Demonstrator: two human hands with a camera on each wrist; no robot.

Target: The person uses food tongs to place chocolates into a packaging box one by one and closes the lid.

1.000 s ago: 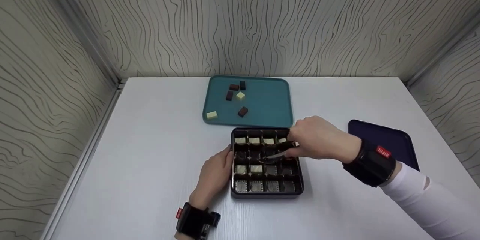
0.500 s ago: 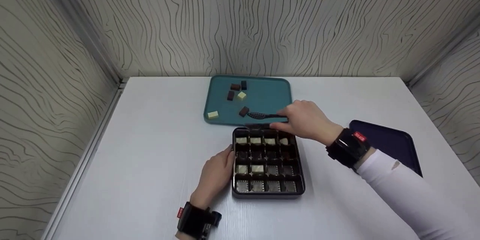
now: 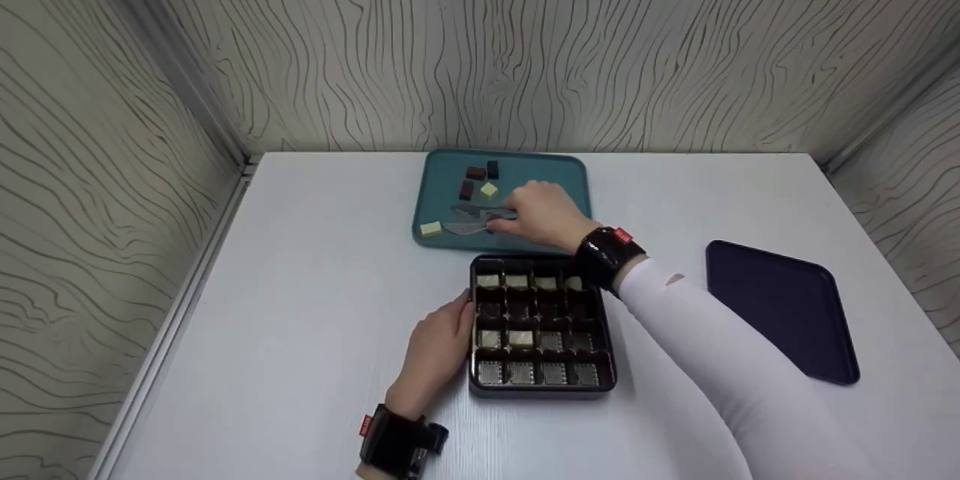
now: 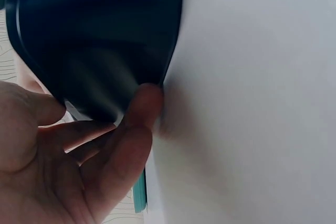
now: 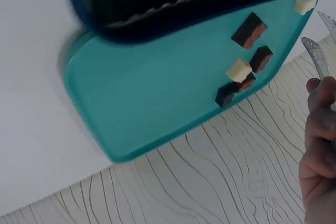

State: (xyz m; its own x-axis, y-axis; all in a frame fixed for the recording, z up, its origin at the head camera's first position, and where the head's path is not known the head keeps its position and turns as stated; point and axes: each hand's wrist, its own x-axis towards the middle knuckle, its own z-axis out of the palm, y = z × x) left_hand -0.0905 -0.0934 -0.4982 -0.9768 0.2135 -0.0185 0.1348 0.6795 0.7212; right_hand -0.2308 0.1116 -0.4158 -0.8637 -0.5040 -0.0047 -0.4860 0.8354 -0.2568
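My right hand (image 3: pixel 546 214) holds a pair of metal tongs (image 3: pixel 466 227) over the teal tray (image 3: pixel 424 199). The two tong blades stand apart, and nothing shows gripped between their tips. One tip is close to a white chocolate (image 3: pixel 430 229) at the tray's near left. A brown chocolate (image 5: pixel 249 30) is partly hidden under the tongs in the head view. My left hand (image 3: pixel 435 345) rests against the left side of a dark tin box (image 3: pixel 540 393), fingertips touching its corner in the left wrist view. White and dark chocolates fill some of the box's compartments.
Several more dark chocolates (image 3: pixel 475 173) and a white one (image 3: pixel 489 190) lie on the tray's far left part. A dark blue lid (image 3: pixel 795 322) lies at the right of the white table (image 3: pixel 315 277). A patterned wall (image 3: pixel 525 45) stands behind.
My right hand has lifted the tongs out of the box and carried them up and left over the tray. My left hand stays at the box's side.
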